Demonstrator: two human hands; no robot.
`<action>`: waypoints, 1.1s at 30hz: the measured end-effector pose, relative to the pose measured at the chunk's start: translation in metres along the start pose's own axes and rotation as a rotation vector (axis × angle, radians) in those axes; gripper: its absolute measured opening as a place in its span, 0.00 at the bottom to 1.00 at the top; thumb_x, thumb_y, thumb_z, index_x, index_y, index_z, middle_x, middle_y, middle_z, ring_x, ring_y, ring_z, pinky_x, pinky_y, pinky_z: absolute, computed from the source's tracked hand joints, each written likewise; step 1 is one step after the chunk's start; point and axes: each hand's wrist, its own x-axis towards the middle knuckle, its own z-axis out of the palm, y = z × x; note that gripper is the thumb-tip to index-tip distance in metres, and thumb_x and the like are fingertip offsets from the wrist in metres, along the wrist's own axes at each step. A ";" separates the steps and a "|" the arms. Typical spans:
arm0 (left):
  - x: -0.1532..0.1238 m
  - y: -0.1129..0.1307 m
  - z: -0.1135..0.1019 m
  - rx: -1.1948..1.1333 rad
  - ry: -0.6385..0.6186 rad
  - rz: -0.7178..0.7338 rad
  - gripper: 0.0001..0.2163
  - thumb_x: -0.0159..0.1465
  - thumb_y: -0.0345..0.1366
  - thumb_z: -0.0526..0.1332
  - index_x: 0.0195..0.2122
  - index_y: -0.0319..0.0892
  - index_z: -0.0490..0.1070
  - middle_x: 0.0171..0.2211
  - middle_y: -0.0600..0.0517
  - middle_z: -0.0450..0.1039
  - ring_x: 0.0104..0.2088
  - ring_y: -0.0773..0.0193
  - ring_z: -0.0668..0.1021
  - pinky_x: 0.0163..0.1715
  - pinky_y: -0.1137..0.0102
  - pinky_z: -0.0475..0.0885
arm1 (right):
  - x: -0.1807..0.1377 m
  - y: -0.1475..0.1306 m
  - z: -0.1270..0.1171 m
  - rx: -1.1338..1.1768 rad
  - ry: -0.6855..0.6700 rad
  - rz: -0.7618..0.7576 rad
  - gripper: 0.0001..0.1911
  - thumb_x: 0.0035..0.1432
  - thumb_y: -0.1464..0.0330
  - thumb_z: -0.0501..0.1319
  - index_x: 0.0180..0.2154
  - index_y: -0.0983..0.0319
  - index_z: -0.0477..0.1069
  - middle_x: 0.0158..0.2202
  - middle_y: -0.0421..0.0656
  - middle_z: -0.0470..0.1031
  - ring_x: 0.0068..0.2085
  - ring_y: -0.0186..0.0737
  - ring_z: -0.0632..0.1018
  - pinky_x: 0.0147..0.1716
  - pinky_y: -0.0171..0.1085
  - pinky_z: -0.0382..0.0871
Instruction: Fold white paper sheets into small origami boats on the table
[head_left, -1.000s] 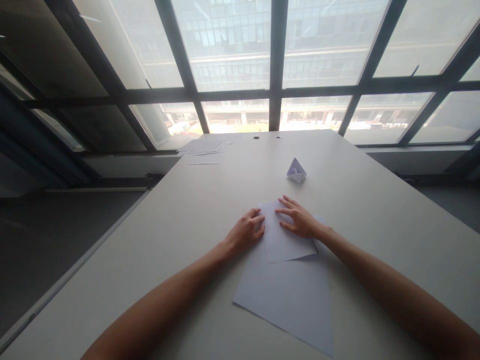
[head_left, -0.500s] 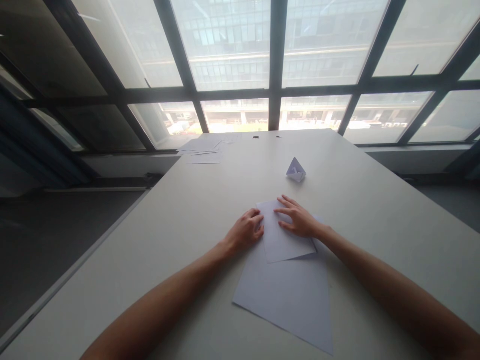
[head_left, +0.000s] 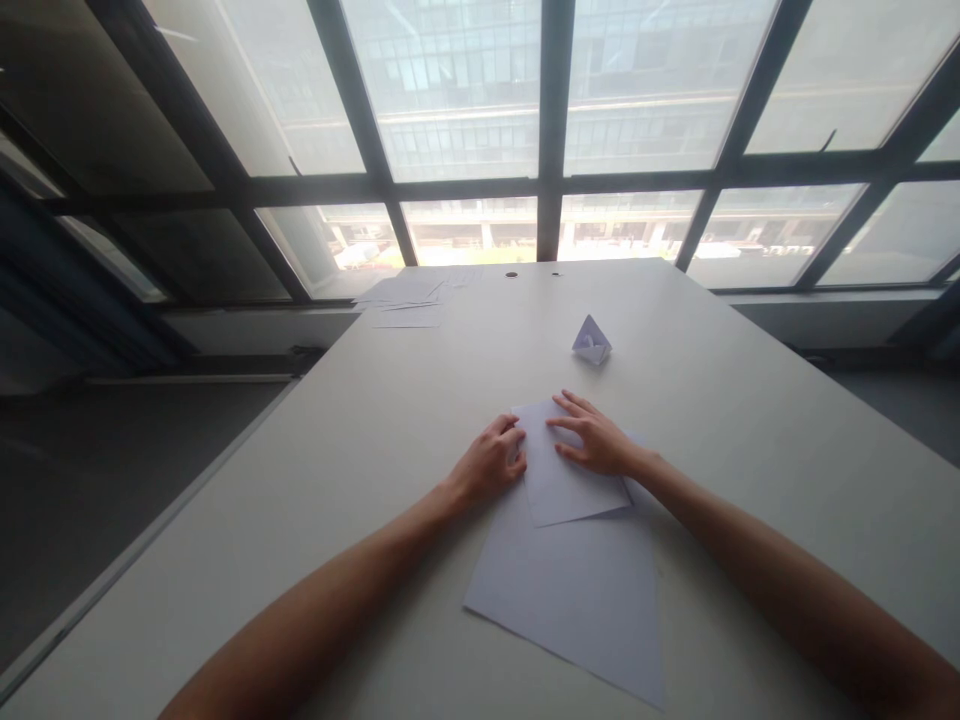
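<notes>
Head view. A smaller paper (head_left: 574, 492), apparently folded over, lies on a larger sheet (head_left: 574, 595) upon the bench (head_left: 375, 415). Left hand (head_left: 491, 458): fingers curled at the paper's left edge; whether its grip pinches cannot be told. Right hand (head_left: 600, 442): fingers apart, resting across the paper. Beyond stands a paper boat (head_left: 592, 348), seemingly complete. The smaller paper appears at an early stage: flat, without visible further creases; the larger sheet seems unfolded.
</notes>
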 end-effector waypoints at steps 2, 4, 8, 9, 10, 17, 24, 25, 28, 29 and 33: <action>0.000 0.000 0.001 -0.002 0.009 -0.001 0.12 0.61 0.28 0.59 0.45 0.39 0.73 0.54 0.41 0.67 0.54 0.54 0.73 0.58 0.61 0.70 | 0.000 -0.001 0.000 -0.005 -0.001 -0.003 0.22 0.59 0.64 0.63 0.56 0.58 0.72 0.68 0.52 0.57 0.69 0.56 0.53 0.65 0.56 0.54; -0.001 0.000 0.002 0.002 0.013 0.001 0.12 0.61 0.27 0.59 0.45 0.39 0.74 0.54 0.41 0.66 0.55 0.54 0.73 0.58 0.61 0.69 | 0.001 -0.001 0.000 -0.001 0.001 -0.005 0.22 0.59 0.64 0.63 0.56 0.58 0.72 0.67 0.51 0.57 0.69 0.56 0.53 0.65 0.57 0.54; -0.001 -0.001 0.004 0.034 0.037 -0.005 0.12 0.60 0.28 0.60 0.44 0.38 0.75 0.54 0.40 0.65 0.55 0.52 0.71 0.58 0.59 0.69 | 0.001 -0.001 0.001 0.019 0.006 -0.001 0.22 0.58 0.65 0.64 0.55 0.57 0.72 0.67 0.50 0.57 0.69 0.57 0.53 0.65 0.58 0.53; -0.001 -0.001 0.004 0.040 0.042 -0.007 0.12 0.60 0.28 0.60 0.44 0.38 0.75 0.53 0.40 0.66 0.55 0.52 0.71 0.58 0.59 0.69 | 0.001 -0.001 0.001 0.022 0.006 -0.001 0.22 0.58 0.65 0.64 0.55 0.57 0.72 0.68 0.50 0.57 0.69 0.57 0.53 0.65 0.58 0.53; -0.001 -0.001 0.005 0.043 0.044 -0.009 0.12 0.60 0.28 0.60 0.44 0.38 0.75 0.52 0.40 0.67 0.54 0.53 0.72 0.57 0.59 0.70 | 0.001 -0.001 0.001 0.024 0.005 -0.001 0.22 0.58 0.65 0.64 0.55 0.57 0.72 0.68 0.50 0.57 0.69 0.57 0.53 0.65 0.58 0.53; -0.004 0.003 0.003 0.125 0.079 -0.054 0.12 0.60 0.32 0.62 0.45 0.44 0.77 0.46 0.43 0.70 0.49 0.51 0.71 0.53 0.54 0.71 | 0.001 -0.001 0.000 0.023 0.003 -0.005 0.22 0.59 0.65 0.64 0.56 0.57 0.72 0.68 0.50 0.56 0.69 0.56 0.53 0.65 0.58 0.52; -0.003 0.003 0.004 0.060 0.084 -0.036 0.12 0.61 0.30 0.61 0.46 0.43 0.76 0.45 0.44 0.71 0.49 0.55 0.72 0.54 0.59 0.71 | 0.001 0.000 0.002 0.021 0.007 -0.011 0.23 0.58 0.65 0.64 0.56 0.56 0.72 0.68 0.49 0.57 0.69 0.56 0.53 0.65 0.57 0.53; -0.003 0.003 0.004 0.055 0.086 -0.039 0.13 0.61 0.30 0.61 0.46 0.42 0.76 0.46 0.44 0.71 0.49 0.55 0.72 0.54 0.59 0.71 | 0.001 0.000 0.002 0.017 0.007 -0.012 0.23 0.58 0.65 0.64 0.56 0.57 0.72 0.68 0.50 0.57 0.69 0.56 0.53 0.65 0.57 0.53; -0.003 0.003 0.004 0.047 0.090 -0.043 0.13 0.60 0.30 0.61 0.47 0.41 0.75 0.46 0.44 0.71 0.50 0.54 0.71 0.55 0.59 0.70 | 0.001 0.000 0.002 0.009 0.008 -0.015 0.23 0.58 0.65 0.64 0.56 0.57 0.72 0.68 0.50 0.56 0.69 0.56 0.53 0.65 0.57 0.53; -0.003 0.003 0.004 0.045 0.089 -0.044 0.13 0.60 0.30 0.61 0.47 0.41 0.75 0.47 0.44 0.71 0.50 0.54 0.71 0.55 0.59 0.70 | 0.001 0.000 0.002 0.009 0.009 -0.016 0.22 0.58 0.65 0.64 0.56 0.57 0.72 0.68 0.50 0.56 0.69 0.56 0.53 0.65 0.57 0.53; -0.004 0.002 0.005 0.038 0.088 -0.051 0.12 0.62 0.34 0.62 0.47 0.41 0.75 0.47 0.44 0.70 0.50 0.54 0.71 0.55 0.58 0.70 | 0.001 0.001 0.002 0.012 0.007 -0.017 0.22 0.59 0.65 0.64 0.56 0.56 0.72 0.68 0.49 0.56 0.69 0.55 0.53 0.65 0.57 0.53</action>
